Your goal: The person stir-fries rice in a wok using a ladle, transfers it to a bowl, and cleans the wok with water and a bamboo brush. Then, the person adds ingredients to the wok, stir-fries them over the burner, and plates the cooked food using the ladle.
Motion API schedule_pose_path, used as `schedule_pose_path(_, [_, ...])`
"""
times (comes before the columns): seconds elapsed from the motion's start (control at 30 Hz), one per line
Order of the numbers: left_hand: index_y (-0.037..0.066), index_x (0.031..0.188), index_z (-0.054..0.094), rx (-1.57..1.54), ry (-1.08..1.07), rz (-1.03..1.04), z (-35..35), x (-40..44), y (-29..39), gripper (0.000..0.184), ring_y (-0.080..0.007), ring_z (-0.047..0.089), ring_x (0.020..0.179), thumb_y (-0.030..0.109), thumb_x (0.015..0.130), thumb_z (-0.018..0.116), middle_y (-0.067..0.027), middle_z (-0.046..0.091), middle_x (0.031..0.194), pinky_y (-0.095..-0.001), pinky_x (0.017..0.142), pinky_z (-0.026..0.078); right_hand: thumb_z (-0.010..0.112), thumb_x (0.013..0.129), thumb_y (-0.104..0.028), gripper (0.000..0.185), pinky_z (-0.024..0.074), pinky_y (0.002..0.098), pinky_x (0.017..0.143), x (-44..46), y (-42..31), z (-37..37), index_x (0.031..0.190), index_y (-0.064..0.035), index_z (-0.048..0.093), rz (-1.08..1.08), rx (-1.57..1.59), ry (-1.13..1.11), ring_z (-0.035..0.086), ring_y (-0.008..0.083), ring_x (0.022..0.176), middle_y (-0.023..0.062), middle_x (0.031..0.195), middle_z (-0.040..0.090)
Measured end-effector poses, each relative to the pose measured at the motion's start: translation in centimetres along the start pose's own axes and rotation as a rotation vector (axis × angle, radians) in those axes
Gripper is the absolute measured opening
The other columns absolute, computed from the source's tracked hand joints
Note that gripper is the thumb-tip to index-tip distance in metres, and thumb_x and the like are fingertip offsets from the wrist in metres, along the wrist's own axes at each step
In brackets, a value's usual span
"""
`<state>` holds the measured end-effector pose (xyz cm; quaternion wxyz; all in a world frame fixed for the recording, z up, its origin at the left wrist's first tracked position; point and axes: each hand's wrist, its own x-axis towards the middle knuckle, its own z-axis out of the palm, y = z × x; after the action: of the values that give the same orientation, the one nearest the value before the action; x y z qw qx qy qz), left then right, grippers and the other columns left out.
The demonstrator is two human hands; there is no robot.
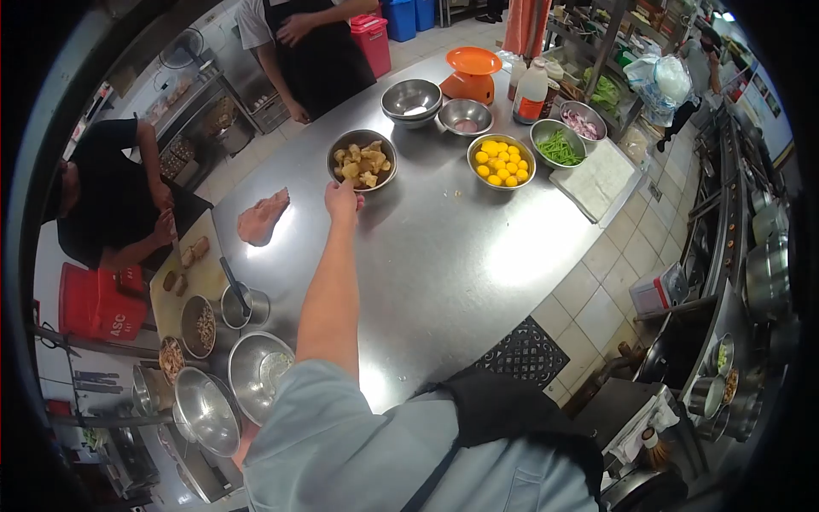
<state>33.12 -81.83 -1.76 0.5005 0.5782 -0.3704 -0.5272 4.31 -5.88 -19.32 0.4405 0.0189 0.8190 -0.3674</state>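
My left hand [343, 198] reaches far across the steel table, its fingers closed on the near rim of a metal bowl [331, 160]. Pale brown food chunks [363, 164] fill the bowl, some of them in brown liquid. It rests on the tabletop or very near it; I cannot tell which. My right hand is out of sight. A flat piece of raw meat [263, 218] lies to the left of my forearm. To the right stands a bowl of egg yolks [502, 162]. Behind the chunks are stacked empty bowls [411, 101].
Along the back right are an orange scale [472, 75], a bottle [530, 92], cut green vegetables [559, 148], sliced onions [582, 121] and a folded cloth [595, 179]. At left, a co-worker's hands [164, 224] hold a knife over a cutting board [194, 277]. Large bowls [256, 375] stand lower left.
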Motion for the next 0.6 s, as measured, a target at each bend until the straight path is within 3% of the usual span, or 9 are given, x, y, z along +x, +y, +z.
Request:
schedule_pose_path(0.2, [0.006,0.082,0.045,0.077,-0.045,0.193,-1.2,0.8,-0.7,0.015,-0.0151,0.057,0.047,0.011,0.09,0.057,-0.0074,0.056,0.069,-0.0295,0.039,0.044,0.056,0.094,-0.015,0.015,0.0519,0.0346,0.061,1.0,3.7,-0.4,0.104,-0.0045,0.055,0.016,-0.171,0.023,0.062,0.018,0.07,0.0061,0.082,0.062])
schedule_pose_path(0.37, [0.007,0.081,0.046,-0.036,-0.104,0.187,-1.2,-1.6,-1.4,0.013,-0.0142,0.055,0.046,0.01,0.089,0.056,-0.0054,0.055,0.067,-0.0282,0.041,0.045,0.057,0.093,-0.014,0.014,0.0518,0.0335,0.061,4.3,11.3,-3.3,0.103,-0.0039,0.056,-0.028,-0.292,0.033,0.062,0.018,0.071,0.0065,0.081,0.062])
schedule_pose_path(0.47, [0.007,0.082,0.049,-0.06,-0.142,0.127,-0.9,-4.6,-1.4,0.01,-0.0136,0.053,0.045,0.01,0.089,0.055,-0.0042,0.055,0.067,-0.0269,0.041,0.044,0.06,0.093,-0.011,0.011,0.0515,0.0309,0.062,-0.3,1.1,-1.4,0.1,-0.0024,0.057,-0.078,-0.261,0.014,0.064,0.0188,0.074,0.0071,0.082,0.064])
schedule_pose_path(0.6, [0.006,0.093,0.054,-0.052,-0.257,0.04,-0.6,-8.8,-2.1,0.007,-0.0112,0.054,0.052,0.012,0.089,0.057,-0.0045,0.06,0.072,-0.0263,0.045,0.043,0.06,0.093,-0.011,0.012,0.0502,0.0306,0.057,-4.0,-6.1,1.3,0.102,-0.0024,0.057,-0.021,-0.065,0.029,0.064,0.0191,0.069,0.0077,0.078,0.063])
